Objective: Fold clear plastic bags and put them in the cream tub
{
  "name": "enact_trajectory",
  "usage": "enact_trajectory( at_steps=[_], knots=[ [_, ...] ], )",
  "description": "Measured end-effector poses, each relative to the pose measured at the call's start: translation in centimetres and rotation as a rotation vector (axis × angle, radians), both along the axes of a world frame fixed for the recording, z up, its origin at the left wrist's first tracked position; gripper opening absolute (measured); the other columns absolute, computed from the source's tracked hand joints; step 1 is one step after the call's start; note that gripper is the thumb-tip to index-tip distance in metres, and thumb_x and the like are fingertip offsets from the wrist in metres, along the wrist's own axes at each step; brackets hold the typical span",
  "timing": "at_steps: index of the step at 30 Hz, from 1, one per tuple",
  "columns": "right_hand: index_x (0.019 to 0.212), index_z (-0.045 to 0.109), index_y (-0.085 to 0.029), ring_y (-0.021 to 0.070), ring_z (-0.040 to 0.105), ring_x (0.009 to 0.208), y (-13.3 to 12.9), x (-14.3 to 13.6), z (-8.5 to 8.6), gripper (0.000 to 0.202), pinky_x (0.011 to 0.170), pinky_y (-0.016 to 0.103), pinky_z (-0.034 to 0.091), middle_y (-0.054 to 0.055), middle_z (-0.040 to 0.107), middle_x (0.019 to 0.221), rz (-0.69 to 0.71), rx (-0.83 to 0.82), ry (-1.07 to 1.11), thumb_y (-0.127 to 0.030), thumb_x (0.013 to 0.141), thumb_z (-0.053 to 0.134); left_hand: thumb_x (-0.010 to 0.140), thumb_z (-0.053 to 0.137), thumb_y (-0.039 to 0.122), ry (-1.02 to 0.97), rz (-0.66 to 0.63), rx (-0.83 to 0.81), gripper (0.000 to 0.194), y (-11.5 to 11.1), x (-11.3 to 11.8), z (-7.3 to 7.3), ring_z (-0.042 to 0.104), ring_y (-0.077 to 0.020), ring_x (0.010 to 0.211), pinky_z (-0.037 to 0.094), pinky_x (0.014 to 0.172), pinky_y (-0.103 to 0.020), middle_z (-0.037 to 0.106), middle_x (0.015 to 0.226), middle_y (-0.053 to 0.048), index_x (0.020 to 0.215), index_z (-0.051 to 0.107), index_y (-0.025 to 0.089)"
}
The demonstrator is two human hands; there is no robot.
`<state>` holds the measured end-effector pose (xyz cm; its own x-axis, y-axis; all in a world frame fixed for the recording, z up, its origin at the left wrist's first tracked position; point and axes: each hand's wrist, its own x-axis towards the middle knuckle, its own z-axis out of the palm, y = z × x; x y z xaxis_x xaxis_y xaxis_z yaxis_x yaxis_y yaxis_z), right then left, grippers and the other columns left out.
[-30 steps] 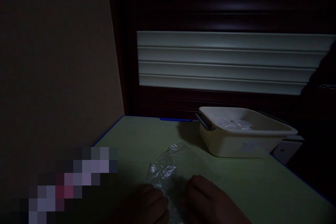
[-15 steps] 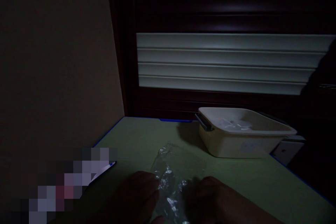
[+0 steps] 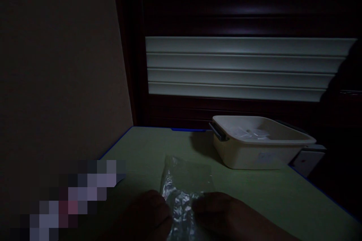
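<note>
A clear, crinkled plastic bag (image 3: 186,177) lies on the green tabletop (image 3: 147,145) in front of me, its near part between my hands. My left hand (image 3: 151,211), dark in the dim light, has its fingers curled at the bag's left edge. On the other side my right hand (image 3: 217,211) holds the right edge, fingers together on the film. The thumbs and the bag's near end are hard to make out.
A cream plastic bin (image 3: 254,154) with dark handles stands at the table's back right, with clear plastic pieces (image 3: 251,133) inside. A white box-like object (image 3: 308,160) is beside it. A blurred-out item (image 3: 73,199) is at the left edge, near the wall (image 3: 62,64).
The bag's far end has shifted slightly left and looks straighter and narrower. My right hand has moved a little left across the film, closer to my left hand.
</note>
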<state>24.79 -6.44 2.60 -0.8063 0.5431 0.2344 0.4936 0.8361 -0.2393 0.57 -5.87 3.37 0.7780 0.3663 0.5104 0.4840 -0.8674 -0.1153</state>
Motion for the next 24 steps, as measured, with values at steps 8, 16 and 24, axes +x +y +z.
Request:
enact_trajectory(
  at_steps=[8,16,24],
  knots=[
    [0.101,0.069,-0.019,0.017,0.064,0.091,-0.5,-0.1,2.4,0.024,0.08,0.024,0.048,0.007,0.071,0.097,-0.089,-0.162,0.106,-0.024,0.093,0.046,0.093,0.05,0.025,-0.055,0.074,0.018,0.027,-0.6,-1.7,0.5,0.056,-0.0226,0.111,0.047,0.094,-0.031,0.062,0.118,-0.009,0.119,0.053,0.017],
    [0.091,0.07,-0.017,0.0178,0.064,0.089,-0.6,0.3,3.4,0.021,0.082,0.026,0.048,0.008,0.07,0.095,-0.147,-0.248,0.047,-0.013,0.087,0.05,0.094,0.05,0.028,-0.012,0.065,-0.087,0.015,-0.6,-1.3,0.9,0.059,-0.0203,0.099,0.047,0.09,-0.031,0.066,0.099,-0.005,0.099,0.059,0.018],
    [0.094,0.066,-0.017,0.0175,0.059,0.08,-0.1,0.8,2.9,0.024,0.068,0.028,0.047,0.009,0.062,0.092,-0.377,-0.179,0.235,-0.018,0.092,0.042,0.084,0.049,0.016,-0.014,0.197,-0.144,0.014,0.8,-0.9,0.7,0.056,-0.0202,0.071,0.047,0.067,-0.033,0.061,0.076,-0.003,0.074,0.058,0.02]
  ],
)
